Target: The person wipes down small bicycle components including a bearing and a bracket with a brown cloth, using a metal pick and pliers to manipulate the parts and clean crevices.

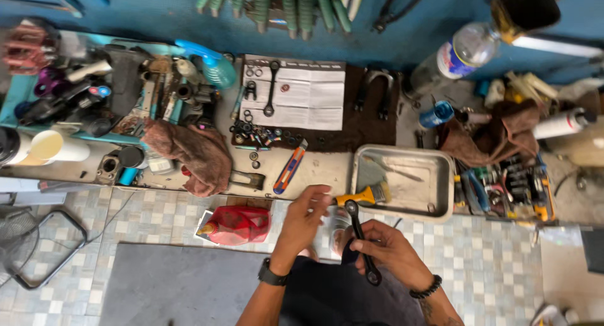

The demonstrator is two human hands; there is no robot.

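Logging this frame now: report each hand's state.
Left hand: closed on yellow-handled paintbrush.
Right hand: closed on long black metal crank arm.

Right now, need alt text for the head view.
Seen from above, the right hand holds a black bicycle crank arm while the left hand grips a yellow-handled paintbrush at the edge of a metal tray on a cluttered workbench.
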